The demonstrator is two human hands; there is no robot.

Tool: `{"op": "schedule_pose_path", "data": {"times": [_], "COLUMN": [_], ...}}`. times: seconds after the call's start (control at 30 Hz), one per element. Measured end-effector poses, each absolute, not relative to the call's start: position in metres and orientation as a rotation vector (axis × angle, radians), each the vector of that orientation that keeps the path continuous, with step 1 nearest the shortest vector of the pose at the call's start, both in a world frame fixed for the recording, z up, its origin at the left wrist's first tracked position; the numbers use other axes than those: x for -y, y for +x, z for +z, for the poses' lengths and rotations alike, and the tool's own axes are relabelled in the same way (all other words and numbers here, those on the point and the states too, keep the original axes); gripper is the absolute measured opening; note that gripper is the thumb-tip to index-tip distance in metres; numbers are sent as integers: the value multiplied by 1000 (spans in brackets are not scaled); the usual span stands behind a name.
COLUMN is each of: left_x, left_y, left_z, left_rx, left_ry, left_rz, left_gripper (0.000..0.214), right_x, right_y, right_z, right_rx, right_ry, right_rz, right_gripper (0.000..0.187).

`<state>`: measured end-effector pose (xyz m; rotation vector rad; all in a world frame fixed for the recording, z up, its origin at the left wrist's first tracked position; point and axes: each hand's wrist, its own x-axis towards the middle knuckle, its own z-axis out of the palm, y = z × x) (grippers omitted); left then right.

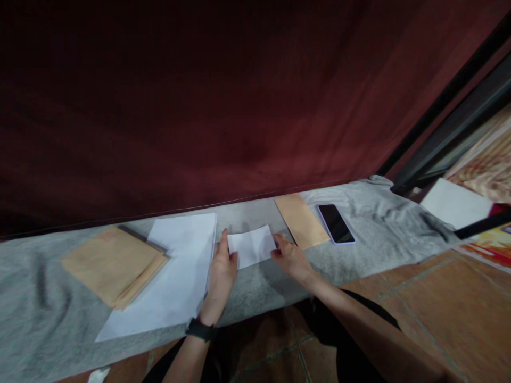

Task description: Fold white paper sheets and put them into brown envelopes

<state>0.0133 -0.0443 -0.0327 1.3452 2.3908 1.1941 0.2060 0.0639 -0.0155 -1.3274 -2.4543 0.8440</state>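
A small folded sheet of white paper (252,247) lies between my two hands over the grey cloth. My left hand (222,266) grips its left edge, thumb on the near side and fingers behind. At the right edge, my right hand (290,256) pinches the paper between thumb and curled fingers. Just beyond my right hand lies a single brown envelope (301,221). To the left of my left hand is a stack of white paper sheets (186,260), partly covered by a pile of brown envelopes (114,263).
A phone (336,223) with a pale purple case lies right of the single envelope. Grey cloth (383,229) covers the narrow bench against a dark red curtain (239,106). A dark metal frame (451,106) stands at the right, above the tiled floor (451,298).
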Motion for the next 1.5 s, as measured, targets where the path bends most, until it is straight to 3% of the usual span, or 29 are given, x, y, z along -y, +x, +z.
{"op": "schedule_pose_path", "data": {"times": [0.17, 0.37, 0.63, 0.83, 1.0, 1.5], "left_x": [48, 50, 53, 71, 84, 100], "left_y": [22, 28, 49, 84, 85, 78], "left_z": [-31, -25, -28, -56, -62, -52], "left_rx": [-2486, -2554, -2656, -2457, -2513, -2666], "left_ry": [1548, 1633, 1834, 2086, 2125, 1923], "left_rz": [1034, 939, 708, 618, 602, 587], "left_gripper": [63, 56, 43, 65, 77, 87], "right_x": [-59, -31, -21, -23, -25, -35], "right_y": [206, 199, 198, 206, 211, 233], "right_z": [-9, -23, -38, -42, -50, -56], "right_rx": [2558, 2753, 2779, 2864, 2824, 2684], "right_ry": [-1169, -586, -582, -521, -588, -861], "right_rz": [513, 460, 360, 229, 167, 72], "right_gripper": [41, 49, 48, 58, 56, 56]}}
